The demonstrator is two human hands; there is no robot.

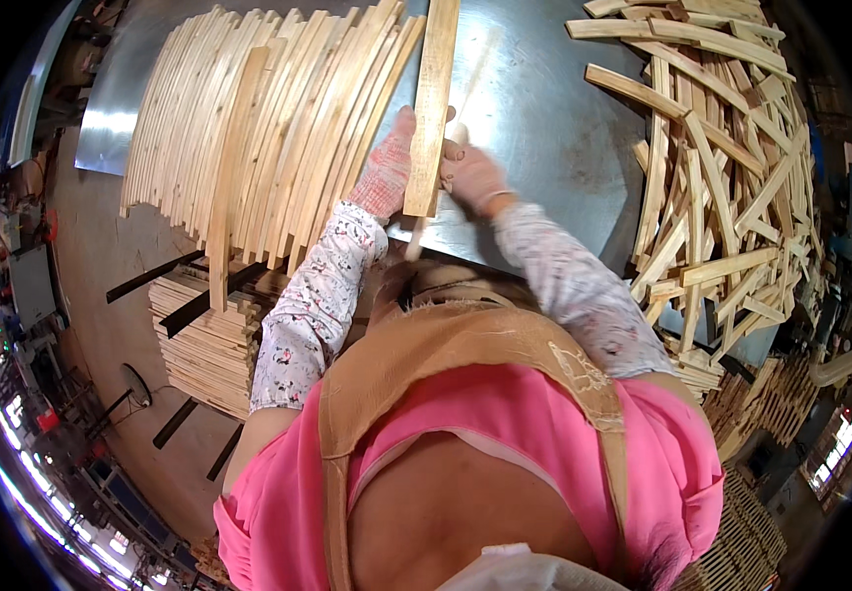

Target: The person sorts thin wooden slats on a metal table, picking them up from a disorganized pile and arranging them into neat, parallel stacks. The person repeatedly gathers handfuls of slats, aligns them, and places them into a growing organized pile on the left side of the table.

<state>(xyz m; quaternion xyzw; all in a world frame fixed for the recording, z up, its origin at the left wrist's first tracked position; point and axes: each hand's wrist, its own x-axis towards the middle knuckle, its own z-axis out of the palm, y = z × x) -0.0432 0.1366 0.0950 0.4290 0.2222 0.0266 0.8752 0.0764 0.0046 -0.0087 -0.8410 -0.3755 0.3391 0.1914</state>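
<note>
My left hand (386, 169), in a pinkish-white work glove, grips a pale wooden slat (432, 108) by its left edge near the lower end. The slat stands lengthwise away from me over the metal tabletop (544, 128). At the slat's right edge is my right hand (474, 177), its fingers curled and slightly blurred. Whatever it may hold is too smeared to make out. Both forearms wear patterned sleeve covers. Left of the slat lies a row of similar wooden slats (278, 128), side by side, one of them jutting toward me.
A loose, tangled heap of curved wooden pieces (721, 167) covers the table's right side. Below the left edge, a stack of slats (204, 340) rests by dark metal bars (195, 310). More stacked wood (741, 532) stands at lower right, and machinery lines the far left.
</note>
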